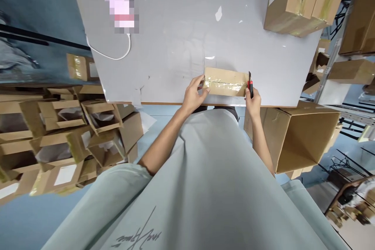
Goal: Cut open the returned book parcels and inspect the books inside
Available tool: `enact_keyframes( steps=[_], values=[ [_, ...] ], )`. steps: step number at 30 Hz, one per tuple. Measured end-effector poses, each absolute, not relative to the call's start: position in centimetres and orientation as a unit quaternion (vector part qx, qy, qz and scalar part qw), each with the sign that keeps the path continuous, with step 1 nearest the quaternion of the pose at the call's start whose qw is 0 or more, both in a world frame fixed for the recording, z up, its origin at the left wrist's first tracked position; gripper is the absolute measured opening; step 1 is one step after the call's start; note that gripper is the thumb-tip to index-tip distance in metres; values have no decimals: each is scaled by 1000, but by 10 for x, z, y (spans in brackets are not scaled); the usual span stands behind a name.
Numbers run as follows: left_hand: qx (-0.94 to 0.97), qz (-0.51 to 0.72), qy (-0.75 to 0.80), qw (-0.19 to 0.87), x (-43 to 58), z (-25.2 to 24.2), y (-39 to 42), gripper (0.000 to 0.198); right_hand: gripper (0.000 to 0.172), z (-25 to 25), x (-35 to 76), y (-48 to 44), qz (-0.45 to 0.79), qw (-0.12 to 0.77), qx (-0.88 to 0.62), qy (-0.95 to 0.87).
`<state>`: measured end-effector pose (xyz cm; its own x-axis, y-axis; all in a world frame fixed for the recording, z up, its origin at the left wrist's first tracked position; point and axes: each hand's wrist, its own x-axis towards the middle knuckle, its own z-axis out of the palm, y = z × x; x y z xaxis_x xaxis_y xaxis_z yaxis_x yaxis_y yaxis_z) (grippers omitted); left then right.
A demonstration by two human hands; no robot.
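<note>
A small taped cardboard box (225, 82) is at the front edge of the grey table, its shiny tape running lengthwise along the side facing me. My left hand (194, 93) grips the box's left end, thumb on the near side. At the right end is my right hand (253, 100), closed around a red and black box cutter (251, 87) with its dark blade pointing away from me. The right fingers also seem to touch the box's end; how firmly they hold it I cannot tell.
Two taped cartons (304, 2) stand at the table's (170, 43) back right. A white cable (117, 58) lies at the left, beside a blurred-out item. Several opened boxes (64, 140) are piled on the floor at left. A large open carton (304, 136) stands right of me.
</note>
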<state>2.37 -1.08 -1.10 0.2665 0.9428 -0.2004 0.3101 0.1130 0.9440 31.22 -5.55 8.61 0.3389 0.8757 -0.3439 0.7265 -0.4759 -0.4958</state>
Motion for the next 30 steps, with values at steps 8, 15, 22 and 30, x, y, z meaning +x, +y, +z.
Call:
enact_keyframes(
  steps=[8, 15, 22, 30],
  values=[
    [595, 317, 514, 530, 15, -3, 6, 69, 49, 134, 279, -18, 315, 23, -702, -639],
    [601, 311, 506, 534, 18, -7, 13, 60, 41, 153, 241, 29, 311, -186, -590, -722],
    [594, 321, 501, 541, 19, -8, 14, 61, 41, 163, 234, 48, 284, -236, -562, -740],
    [589, 315, 497, 554, 16, -10, 12, 56, 41, 169, 226, 60, 278, -276, -548, -739]
  ],
)
